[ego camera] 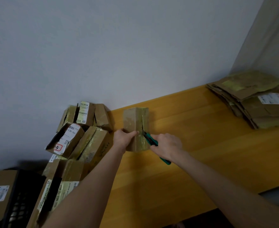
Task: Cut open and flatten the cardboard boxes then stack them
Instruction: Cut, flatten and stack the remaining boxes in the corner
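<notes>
cardboard box (136, 129) mid-table, left hand (123, 139) gripping, right hand (167, 146) cutting

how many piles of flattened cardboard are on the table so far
1: the flattened stack lies at the far right end of the table, near the wall corner. The heap of boxes at the left is not flattened yet. More could lie out of frame.

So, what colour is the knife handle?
Green with black, held in the right hand; knife, head view.
</notes>
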### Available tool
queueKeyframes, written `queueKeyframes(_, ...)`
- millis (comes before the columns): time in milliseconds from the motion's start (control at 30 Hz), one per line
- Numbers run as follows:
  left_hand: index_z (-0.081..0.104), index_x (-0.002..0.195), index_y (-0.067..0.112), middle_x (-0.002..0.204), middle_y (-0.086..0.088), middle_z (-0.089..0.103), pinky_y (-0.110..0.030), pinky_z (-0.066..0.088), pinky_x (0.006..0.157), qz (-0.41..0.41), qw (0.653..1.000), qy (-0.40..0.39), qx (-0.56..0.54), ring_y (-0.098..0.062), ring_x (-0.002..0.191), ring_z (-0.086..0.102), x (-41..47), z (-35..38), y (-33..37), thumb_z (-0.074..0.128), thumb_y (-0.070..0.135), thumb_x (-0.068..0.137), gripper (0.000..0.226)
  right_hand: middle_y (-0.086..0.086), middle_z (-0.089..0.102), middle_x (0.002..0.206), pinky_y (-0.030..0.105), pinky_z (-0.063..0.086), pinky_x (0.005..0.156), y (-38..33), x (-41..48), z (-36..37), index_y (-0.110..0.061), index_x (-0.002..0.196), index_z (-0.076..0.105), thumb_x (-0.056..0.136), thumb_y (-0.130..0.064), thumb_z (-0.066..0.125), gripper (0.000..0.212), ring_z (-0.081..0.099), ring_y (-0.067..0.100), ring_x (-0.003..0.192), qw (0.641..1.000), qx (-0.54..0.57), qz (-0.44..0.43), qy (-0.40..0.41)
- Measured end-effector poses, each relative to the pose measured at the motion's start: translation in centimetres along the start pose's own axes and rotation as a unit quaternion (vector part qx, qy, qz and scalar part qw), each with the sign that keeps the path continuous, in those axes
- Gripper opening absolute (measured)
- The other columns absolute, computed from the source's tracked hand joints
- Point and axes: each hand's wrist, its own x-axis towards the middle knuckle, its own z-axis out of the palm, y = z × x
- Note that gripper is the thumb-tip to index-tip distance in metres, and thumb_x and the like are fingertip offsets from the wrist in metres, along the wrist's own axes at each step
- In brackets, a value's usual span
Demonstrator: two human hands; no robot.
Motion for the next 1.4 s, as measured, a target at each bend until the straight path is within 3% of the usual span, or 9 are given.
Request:
queueKeyframes(300, 0.051, 0.116, 0.003, 0.118, -0.012, 0.060, -0.050, 0.051, 0.093, -0.070, 0.986, 0.067, -0.139, -0.029, 0.103, 0.057, 2.7, -2.4, 1.5, 0.076, 0.035, 0.078, 0.055, -0.005, 0.063, 0.073, 0.027, 0.045, 0.042, 2.9, -0.7, 2.3, -0.035, 0.122, 0.055, 0.091, -0.035, 0.053, 0.032, 0.058, 0.013, 0.054, 0.979, 0.198, 0.049, 0.011)
queueKeyframes(467, 0.036, 0.137, 0.018, 0.126, -0.006, 0.053, -0.050, 0.054, 0.086, -0.099, 0.973, -0.032, -0.207, -0.029, 0.113, 0.055, -0.2, 0.8, 1.1, 0.068, 0.036, 0.085, 0.064, 0.004, 0.066, 0.101, 0.040, 0.055, 0.080, 2.3, 1.5, 2.9, -0.013, 0.108, 0.057, 0.097, -0.028, 0.055, 0.019, 0.064, 0.021, 0.092, 0.744, 0.630, 0.221, 0.001)
queueKeyframes(567, 0.041, 0.129, 0.015, 0.121, -0.007, 0.054, -0.042, 0.055, 0.076, -0.157, 0.960, -0.056, -0.223, -0.026, 0.103, 0.057, -1.8, 3.2, -0.8, 0.061, 0.039, 0.090, 0.050, 0.002, 0.061, 0.105, 0.041, 0.054, 0.085, 1.7, 2.5, 3.8, -0.016, 0.116, 0.049, 0.098, -0.028, 0.053, 0.022, 0.061, 0.022, 0.098, 0.693, 0.679, 0.243, 0.004)
queueKeyframes(767, 0.051, 0.114, 0.009, 0.105, -0.014, 0.059, -0.035, 0.050, 0.066, -0.218, 0.963, -0.125, -0.097, -0.023, 0.082, 0.059, -3.4, 3.0, -3.3, 0.054, 0.038, 0.094, 0.035, 0.004, 0.050, 0.107, 0.034, 0.045, 0.079, 2.3, 3.7, 4.9, -0.010, 0.127, 0.042, 0.102, -0.027, 0.043, 0.031, 0.051, 0.021, 0.095, 0.779, 0.577, 0.247, -0.004)
queueKeyframes(900, 0.063, 0.079, 0.014, 0.073, -0.002, 0.067, -0.035, 0.057, 0.070, -0.039, 0.972, -0.146, 0.181, -0.014, 0.064, 0.063, -2.8, 0.6, -2.5, 0.063, 0.025, 0.089, 0.015, 0.006, 0.050, 0.106, 0.034, 0.044, 0.077, 2.4, 4.5, 5.3, -0.006, 0.128, 0.042, 0.103, -0.025, 0.042, 0.032, 0.051, 0.022, 0.094, 0.799, 0.547, 0.251, -0.014)
queueKeyframes(967, 0.064, 0.092, 0.020, 0.093, 0.002, 0.068, -0.035, 0.057, 0.078, 0.124, 0.928, -0.063, 0.345, -0.015, 0.085, 0.065, -2.1, -0.2, -1.0, 0.068, 0.031, 0.083, 0.015, 0.007, 0.050, 0.108, 0.034, 0.044, 0.077, 2.6, 4.8, 5.4, -0.007, 0.129, 0.041, 0.103, -0.025, 0.042, 0.032, 0.051, 0.022, 0.095, 0.800, 0.544, 0.253, -0.015)
queueKeyframes(1067, 0.037, 0.141, 0.018, 0.140, -0.004, 0.045, -0.037, 0.042, 0.103, 0.263, 0.823, -0.105, 0.493, -0.024, 0.127, 0.043, -0.8, 0.7, 0.1, 0.074, 0.037, 0.077, 0.076, 0.009, 0.053, 0.115, 0.034, 0.044, 0.077, 2.8, 4.9, 5.6, -0.008, 0.129, 0.043, 0.102, -0.026, 0.043, 0.032, 0.052, 0.023, 0.095, 0.809, 0.530, 0.252, -0.021)
queueKeyframes(1233, -0.008, 0.153, 0.017, 0.162, -0.008, -0.002, -0.046, 0.009, 0.120, 0.216, 0.739, -0.208, 0.603, -0.028, 0.148, 0.000, 2.0, 4.8, 0.2, 0.072, 0.050, 0.078, 0.115, 0.009, 0.055, 0.122, 0.033, 0.044, 0.080, 3.6, 4.4, 6.3, -0.006, 0.132, 0.044, 0.102, -0.026, 0.044, 0.036, 0.053, 0.022, 0.098, 0.806, 0.531, 0.256, -0.046)
queueKeyframes(1400, -0.013, 0.153, 0.020, 0.162, -0.006, -0.002, -0.052, 0.017, 0.115, 0.209, 0.679, -0.204, 0.674, -0.031, 0.147, 0.008, 2.9, 6.3, -0.4, 0.065, 0.058, 0.080, 0.114, 0.008, 0.054, 0.127, 0.035, 0.045, 0.087, 5.1, 3.3, 7.1, -0.009, 0.134, 0.043, 0.101, -0.029, 0.047, 0.038, 0.054, 0.024, 0.109, 0.759, 0.579, 0.293, -0.059)
